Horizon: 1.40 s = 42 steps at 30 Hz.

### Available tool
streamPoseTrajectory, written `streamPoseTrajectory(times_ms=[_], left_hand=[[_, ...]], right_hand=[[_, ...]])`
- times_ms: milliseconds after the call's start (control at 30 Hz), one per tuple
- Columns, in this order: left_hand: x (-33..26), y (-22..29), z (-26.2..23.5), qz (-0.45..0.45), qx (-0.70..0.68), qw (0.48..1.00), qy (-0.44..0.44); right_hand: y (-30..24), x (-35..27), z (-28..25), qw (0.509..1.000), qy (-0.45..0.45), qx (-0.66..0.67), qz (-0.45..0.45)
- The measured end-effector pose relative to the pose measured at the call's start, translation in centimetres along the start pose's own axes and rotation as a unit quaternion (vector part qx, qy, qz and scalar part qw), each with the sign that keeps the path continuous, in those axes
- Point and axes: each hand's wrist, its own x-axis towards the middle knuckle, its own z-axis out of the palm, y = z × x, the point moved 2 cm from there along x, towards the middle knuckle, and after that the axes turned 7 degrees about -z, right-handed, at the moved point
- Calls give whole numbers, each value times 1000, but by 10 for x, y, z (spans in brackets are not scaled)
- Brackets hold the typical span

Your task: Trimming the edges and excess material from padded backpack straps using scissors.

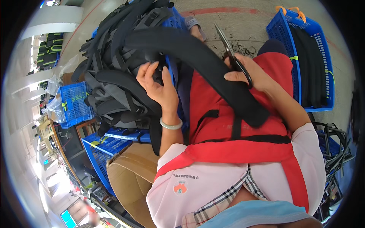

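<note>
The left hand (159, 85) is closed around the upper left part of a long, black, padded fabric shoulder strap (213, 68), fingers curled over its far edge. The right hand (253, 74) presses the strap's middle from the right while its fingers pass through the black loops of a pair of steel-bladed scissors (232, 55), blades pointing far and nearly together. The strap arcs from the left hand across to the right and down onto the red apron (228, 152) over the lap.

Judged by its bend, the strap is light, soft and foam-filled; it flexes without creasing and its woven face looks grippy. The firmest hold appears to be across its full width, near the curve.

Just left lies a heap of grey-and-black backpack parts (114, 64). Blue plastic crates stand far right (304, 49) and left (74, 102). A brown cardboard box (129, 178) sits near left.
</note>
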Motion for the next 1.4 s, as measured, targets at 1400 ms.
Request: streamPoseTrajectory(times_ms=[1400], left_hand=[[11,15,36,-371,-690,600,-160]], right_hand=[[-24,1,20,958,-12,-279,-63]])
